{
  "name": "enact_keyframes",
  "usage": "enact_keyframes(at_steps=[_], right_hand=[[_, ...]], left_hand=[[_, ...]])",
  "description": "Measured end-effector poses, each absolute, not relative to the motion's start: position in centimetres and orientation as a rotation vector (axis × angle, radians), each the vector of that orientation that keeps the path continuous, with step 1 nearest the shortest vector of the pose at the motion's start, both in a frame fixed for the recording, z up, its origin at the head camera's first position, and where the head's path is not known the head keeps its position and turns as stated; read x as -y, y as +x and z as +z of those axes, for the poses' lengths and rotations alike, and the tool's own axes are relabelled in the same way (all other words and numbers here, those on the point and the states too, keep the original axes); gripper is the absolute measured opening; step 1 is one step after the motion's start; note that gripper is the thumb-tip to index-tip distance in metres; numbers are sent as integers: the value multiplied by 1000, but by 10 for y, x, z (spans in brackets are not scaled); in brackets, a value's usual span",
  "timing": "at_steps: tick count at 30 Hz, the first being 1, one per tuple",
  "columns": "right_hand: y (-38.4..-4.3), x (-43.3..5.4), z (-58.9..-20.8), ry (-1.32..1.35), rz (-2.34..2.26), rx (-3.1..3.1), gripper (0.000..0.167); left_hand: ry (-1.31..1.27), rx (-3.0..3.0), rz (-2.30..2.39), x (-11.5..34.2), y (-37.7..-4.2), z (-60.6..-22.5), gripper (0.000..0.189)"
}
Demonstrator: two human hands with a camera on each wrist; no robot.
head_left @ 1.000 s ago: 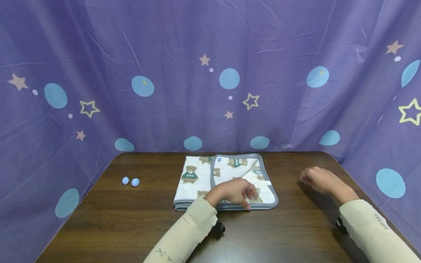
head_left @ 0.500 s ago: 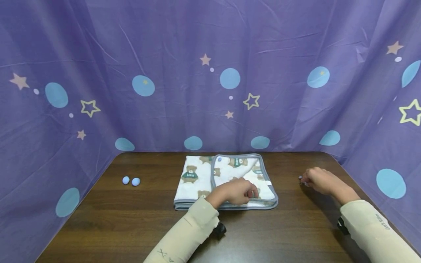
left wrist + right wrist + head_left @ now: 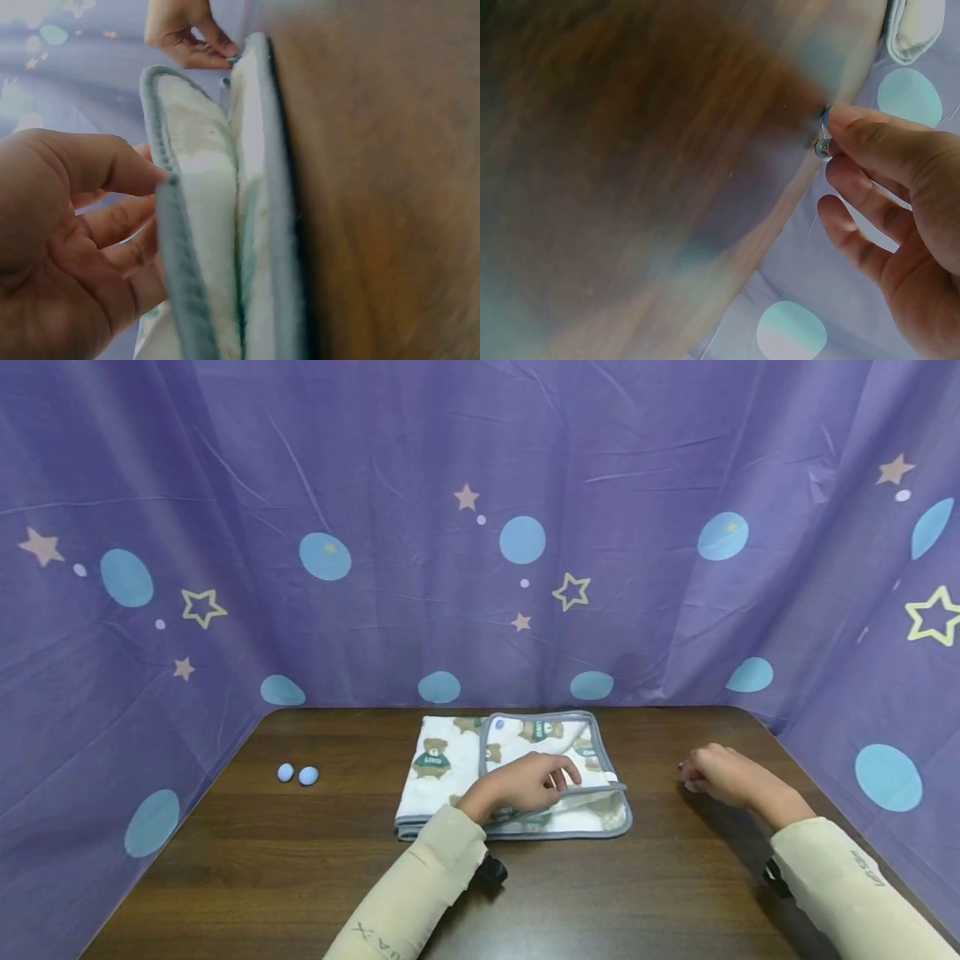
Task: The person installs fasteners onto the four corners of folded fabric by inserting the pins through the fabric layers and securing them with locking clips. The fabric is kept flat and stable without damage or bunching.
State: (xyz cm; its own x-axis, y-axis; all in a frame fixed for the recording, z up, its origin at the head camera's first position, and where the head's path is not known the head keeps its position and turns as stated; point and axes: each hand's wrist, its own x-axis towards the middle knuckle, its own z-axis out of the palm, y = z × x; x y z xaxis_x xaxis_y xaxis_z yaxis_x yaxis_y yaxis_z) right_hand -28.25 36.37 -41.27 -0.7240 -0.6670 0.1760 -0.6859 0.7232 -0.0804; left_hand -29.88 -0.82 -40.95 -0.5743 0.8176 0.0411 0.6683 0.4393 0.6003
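A folded white blanket [image 3: 435, 785] with brown bears and grey-blue binding lies on the wooden table [image 3: 225, 877]. My left hand [image 3: 528, 781] pinches the front edge of its top layer and holds it raised. In the left wrist view, thumb and fingers meet at the binding [image 3: 184, 255], and a gap opens between the layers. Off to the right of the blanket, my right hand [image 3: 723, 772] pinches a small blue round-headed piece with a shiny metallic part [image 3: 823, 148] between thumb and index finger, just over the table; much of the piece is hidden by the fingertips.
Two small light-blue round pieces [image 3: 308, 776] lie on the table at the left. Another blue dot [image 3: 500, 724] sits at the blanket's back corner. A purple curtain [image 3: 480, 610] with stars and circles surrounds the table on the back and sides.
My left hand has closed on the blanket's front edge and lifted the top layer up and back. The right hand has stayed almost in place, its fingers shifting on the small blue piece.
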Motion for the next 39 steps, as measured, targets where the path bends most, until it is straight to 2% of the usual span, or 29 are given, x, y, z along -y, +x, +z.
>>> enact_keyframes(at_steps=[9,19,27,39], right_hand=[[-280,-355,-408,1047,188,2766,34],[-281,-333,-394,1037,194,2696,27],[-283,-312,-386,1006,237,2617,19],[-288,-263,-373,977,888,2461,10]], left_hand=[[1135,-2290,1213,23,-307,-401,38],[1258,-2344,1238,35,-316,-394,48],[1145,-2384,1258,40,-314,-391,49],[1078,-2406,1358,49,-315,-385,53]])
